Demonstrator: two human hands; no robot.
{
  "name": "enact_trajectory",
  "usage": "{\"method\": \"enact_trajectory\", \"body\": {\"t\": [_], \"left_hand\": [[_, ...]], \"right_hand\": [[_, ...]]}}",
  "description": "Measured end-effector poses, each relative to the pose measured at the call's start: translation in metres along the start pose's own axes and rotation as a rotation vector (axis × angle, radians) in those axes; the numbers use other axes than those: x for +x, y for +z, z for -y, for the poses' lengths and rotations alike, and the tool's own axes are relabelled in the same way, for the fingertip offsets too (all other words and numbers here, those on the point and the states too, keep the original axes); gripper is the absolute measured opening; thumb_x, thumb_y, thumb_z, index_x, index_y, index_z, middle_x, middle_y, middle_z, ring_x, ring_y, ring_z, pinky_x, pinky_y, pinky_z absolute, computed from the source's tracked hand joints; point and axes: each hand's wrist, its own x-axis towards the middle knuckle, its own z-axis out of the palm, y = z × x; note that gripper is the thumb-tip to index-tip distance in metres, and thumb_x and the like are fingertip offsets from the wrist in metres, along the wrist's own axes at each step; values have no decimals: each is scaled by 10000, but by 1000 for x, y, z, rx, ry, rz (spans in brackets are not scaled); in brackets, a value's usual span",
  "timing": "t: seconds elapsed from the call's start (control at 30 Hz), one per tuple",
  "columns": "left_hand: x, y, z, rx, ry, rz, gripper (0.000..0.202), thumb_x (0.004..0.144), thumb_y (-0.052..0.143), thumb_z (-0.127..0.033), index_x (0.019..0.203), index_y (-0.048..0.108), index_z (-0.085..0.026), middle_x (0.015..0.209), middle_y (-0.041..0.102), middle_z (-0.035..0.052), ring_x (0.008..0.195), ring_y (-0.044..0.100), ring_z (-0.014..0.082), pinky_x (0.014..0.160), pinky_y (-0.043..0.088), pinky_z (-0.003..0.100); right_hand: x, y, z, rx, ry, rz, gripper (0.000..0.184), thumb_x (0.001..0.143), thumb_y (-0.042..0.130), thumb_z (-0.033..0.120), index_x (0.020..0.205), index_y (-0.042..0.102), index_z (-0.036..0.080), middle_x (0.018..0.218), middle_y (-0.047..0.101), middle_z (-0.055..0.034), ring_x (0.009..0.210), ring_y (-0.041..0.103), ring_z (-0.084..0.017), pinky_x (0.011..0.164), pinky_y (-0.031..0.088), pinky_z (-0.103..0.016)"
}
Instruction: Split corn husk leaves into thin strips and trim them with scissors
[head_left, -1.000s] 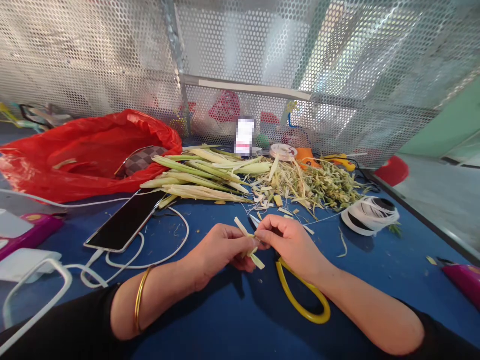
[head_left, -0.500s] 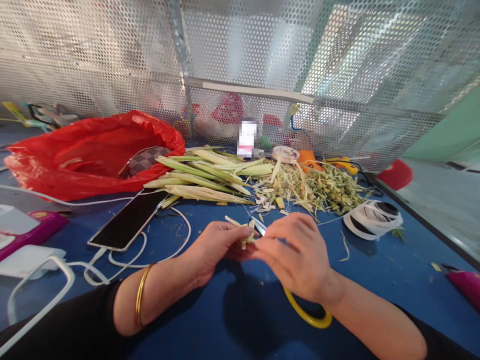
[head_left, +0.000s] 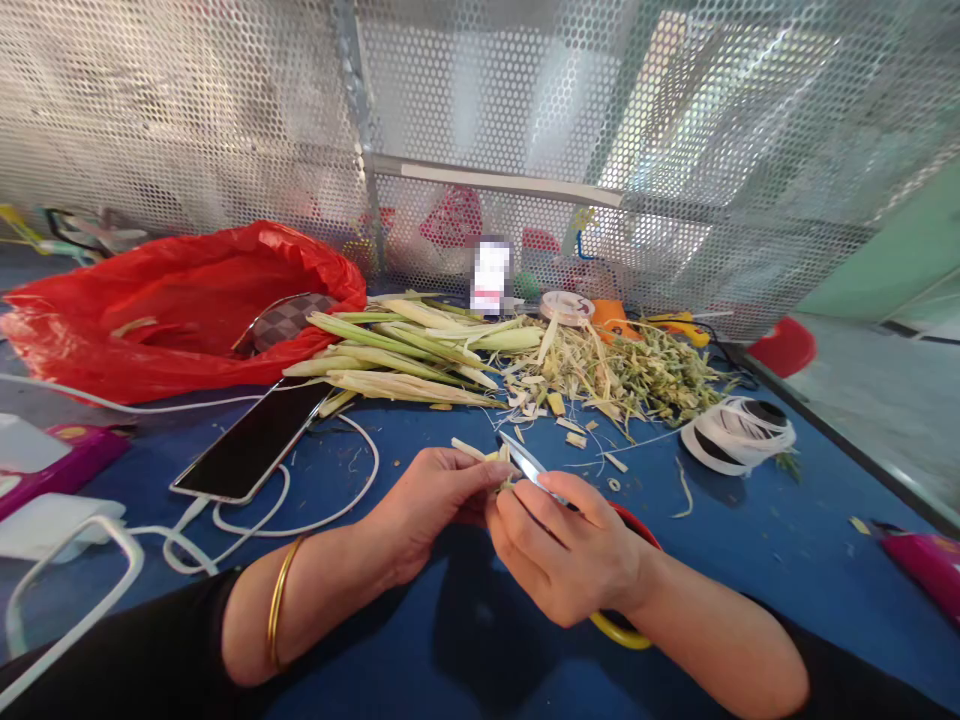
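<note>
My left hand (head_left: 435,495) pinches a small folded piece of pale leaf strip (head_left: 480,455) above the blue table (head_left: 750,540). My right hand (head_left: 566,545) is wrapped round the yellow handles of a pair of scissors (head_left: 525,462). The silver blades point up and left and meet the strip at my left fingertips. Part of the yellow handle loop shows under my right wrist. A gold bangle sits on my left forearm.
A pile of long green-white leaves (head_left: 405,350) and cut scraps (head_left: 637,375) lies behind my hands. A red plastic bag (head_left: 172,300) sits at the left, with a phone (head_left: 251,440) and white cables by it. A reel of white band (head_left: 739,430) rests at the right. Perforated metal screens (head_left: 525,130) wall the back.
My right hand left the strip, dropped to the scissors on the table and picked them up. The blades now reach the strip, which my left hand kept holding.
</note>
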Motion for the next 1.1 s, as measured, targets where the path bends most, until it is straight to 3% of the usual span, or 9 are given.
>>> {"method": "enact_trajectory", "body": {"t": [0.13, 0.43, 0.73, 0.8, 0.93, 1.03, 1.1], "left_hand": [[2, -4, -1, 39, 4, 56, 276, 671, 765, -342, 734, 722, -77, 680, 668, 53, 618, 580, 109, 607, 444, 206], [1, -4, -8, 92, -3, -21, 227, 702, 747, -321, 745, 704, -103, 655, 691, 50, 607, 616, 130, 622, 483, 238], [6, -8, -6, 61, 5, -73, 236, 680, 769, -289, 836, 714, -121, 651, 701, 42, 608, 638, 128, 633, 504, 233], [7, -9, -8, 49, 14, -74, 241, 679, 769, -294, 834, 708, -120, 658, 701, 43, 591, 632, 127, 622, 505, 238], [5, -13, -14, 54, 38, -62, 313, 737, 704, -402, 852, 693, -111, 713, 720, 83, 606, 646, 152, 635, 508, 264], [3, -14, -18, 72, 27, -46, 426, 788, 605, -515, 879, 688, -107, 769, 731, 123, 638, 666, 181, 643, 506, 284], [3, -12, -18, 107, 23, -34, 436, 785, 597, -534, 845, 688, -112, 760, 727, 116, 623, 659, 173, 637, 499, 279]], "right_hand": [[-3, 4, -1, 15, -31, -98, 124, 790, 602, 184, 794, 720, 145, 797, 670, -40, 751, 592, -177, 701, 439, -331], [-5, 3, -1, 107, -6, -185, 112, 767, 633, 190, 702, 712, 145, 759, 662, -57, 729, 584, -179, 662, 437, -324], [-2, -1, -2, 157, -39, -132, 140, 815, 576, 152, 776, 710, 135, 784, 685, -49, 738, 597, -172, 697, 446, -312], [-1, -1, -3, 249, 119, -80, 131, 857, 554, 161, 851, 683, 138, 823, 691, -51, 770, 603, -168, 777, 449, -328], [0, 1, -13, 456, 698, 5, 271, 891, 562, 357, 1040, 591, 132, 911, 675, -95, 864, 603, -209, 808, 446, -366], [0, 4, -21, 687, 1015, 199, 212, 881, 568, 381, 929, 600, 176, 802, 657, -41, 760, 600, -185, 679, 442, -304], [2, 5, -23, 883, 1130, 330, 176, 892, 546, 352, 819, 595, 199, 721, 632, -2, 675, 573, -152, 604, 416, -263]]}}
